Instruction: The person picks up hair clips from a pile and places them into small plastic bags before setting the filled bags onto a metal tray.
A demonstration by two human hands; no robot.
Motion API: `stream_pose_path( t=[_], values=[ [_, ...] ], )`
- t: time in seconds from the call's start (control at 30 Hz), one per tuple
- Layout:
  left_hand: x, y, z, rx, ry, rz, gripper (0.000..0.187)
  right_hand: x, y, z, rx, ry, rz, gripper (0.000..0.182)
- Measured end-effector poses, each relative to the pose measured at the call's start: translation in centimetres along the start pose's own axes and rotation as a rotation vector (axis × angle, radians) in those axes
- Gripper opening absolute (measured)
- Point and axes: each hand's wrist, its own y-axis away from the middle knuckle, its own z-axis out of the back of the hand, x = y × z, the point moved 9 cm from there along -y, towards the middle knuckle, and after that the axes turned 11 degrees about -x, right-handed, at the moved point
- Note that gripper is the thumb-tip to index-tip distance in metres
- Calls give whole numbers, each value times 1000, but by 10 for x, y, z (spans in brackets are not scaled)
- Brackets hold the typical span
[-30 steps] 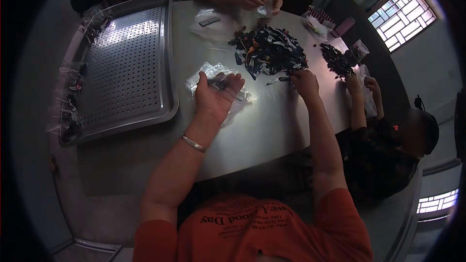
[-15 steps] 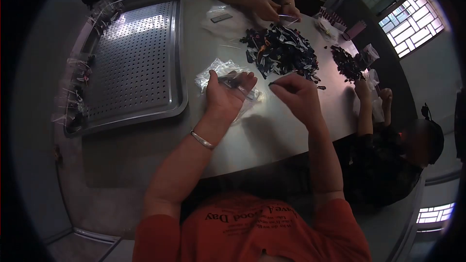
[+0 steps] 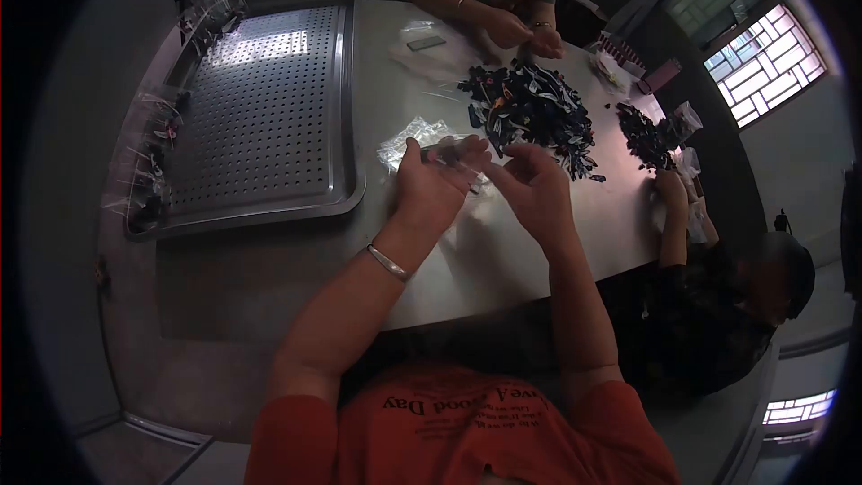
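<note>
A grey metal surface (image 3: 503, 260) carries everything. At ten o'clock lies a perforated steel tray (image 3: 269, 117), small clear bags (image 3: 148, 162) strung along its left rim. Near the centre sits crumpled clear plastic (image 3: 409, 139); at one o'clock a heap of dark small pieces (image 3: 534, 112), a smaller heap (image 3: 642, 130) beyond it at two.

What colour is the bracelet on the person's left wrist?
Silver, a thin shiny metal bracelet just below the left hand. The head view shows it.
</note>
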Motion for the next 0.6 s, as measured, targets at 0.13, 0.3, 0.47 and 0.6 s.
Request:
stream_pose_path(
  t=[0.13,0.3,0.47,0.6],
  values=[
    [7,3,5,-113,-86,32,50,-13,7,-21,162,-263,-199,33],
    [-14,-6,-6,56,-196,-73,30,30,-27,18,23,10,163,29],
    [-17,-8,-6,43,-327,-124,27,52,-48,22,73,60,294,30],
    [-46,29,-49,243,-1071,-993,52,67,-52,13,199,71,396,30]
  ],
)
